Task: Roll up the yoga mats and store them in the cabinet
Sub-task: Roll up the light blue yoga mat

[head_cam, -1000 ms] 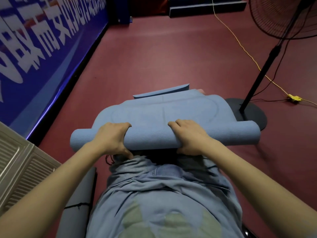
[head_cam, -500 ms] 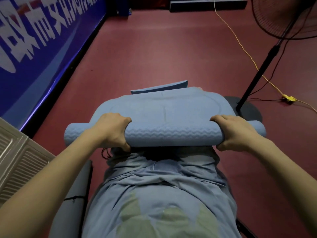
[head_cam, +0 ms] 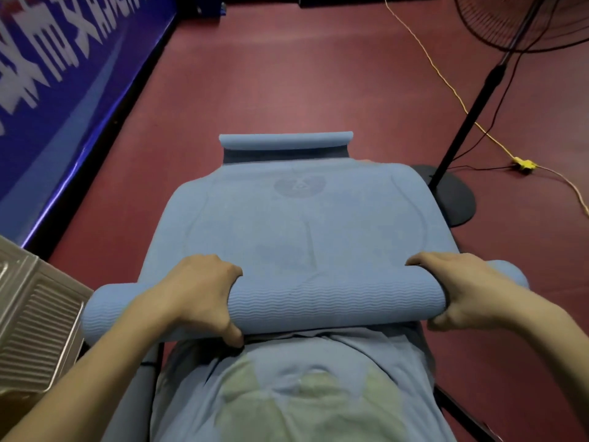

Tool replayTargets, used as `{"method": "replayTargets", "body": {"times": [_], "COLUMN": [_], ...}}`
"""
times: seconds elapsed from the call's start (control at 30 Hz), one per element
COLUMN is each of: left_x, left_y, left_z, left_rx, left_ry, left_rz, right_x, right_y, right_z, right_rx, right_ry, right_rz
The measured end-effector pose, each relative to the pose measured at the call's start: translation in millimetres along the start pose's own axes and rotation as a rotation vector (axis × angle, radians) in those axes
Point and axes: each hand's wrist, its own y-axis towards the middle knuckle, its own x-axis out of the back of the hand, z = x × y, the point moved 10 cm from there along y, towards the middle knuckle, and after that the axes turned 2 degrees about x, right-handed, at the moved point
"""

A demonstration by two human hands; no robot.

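Observation:
A light blue yoga mat (head_cam: 306,224) hangs in front of me, partly rolled. The thick ribbed roll lies crosswise against my waist, and the loose length runs away from me to the floor, where its far end curls up. My left hand (head_cam: 200,295) grips the roll left of its middle, fingers over the top and thumb underneath. My right hand (head_cam: 468,288) grips the roll near its right end in the same way. Beside my left leg a dark grey rolled mat (head_cam: 137,393) with a black strap stands partly hidden.
A grey ribbed metal cabinet panel (head_cam: 38,317) is at the lower left. A blue banner wall (head_cam: 63,78) runs along the left. A standing fan with a black round base (head_cam: 452,196) stands at right, with a yellow cable (head_cam: 446,84) across the red floor.
My right hand slid from the roll's middle out to its right end. More of the mat's loose length now shows, and its far end now lies as a curl on the floor.

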Motion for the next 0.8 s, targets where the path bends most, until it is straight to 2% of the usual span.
{"method": "replayTargets", "body": {"times": [0.2,0.4,0.5,0.6,0.8], "left_x": [-3.3,-3.9,-4.6,2.6,11.8], "left_y": [1.7,7.6,9.7,14.8,26.3], "left_z": [7.1,12.9,13.1,11.7,22.4], "left_rx": [0.025,0.004,-0.017,-0.094,-0.1], "left_ry": [-0.129,-0.25,-0.286,-0.338,-0.621], "left_rz": [-0.018,-0.016,-0.05,-0.125,-0.092], "right_x": [18.2,6.0,3.2,-4.6,-1.0], "right_y": [-10.6,-18.8,-17.0,-6.4,18.9], "right_z": [30.8,69.6,68.6,59.6,47.2], "right_rx": [0.113,0.103,0.056,0.03,0.033], "right_ry": [-0.068,-0.127,-0.162,-0.157,-0.102], "right_rz": [-0.385,-0.534,-0.539,-0.458,-0.363]}}
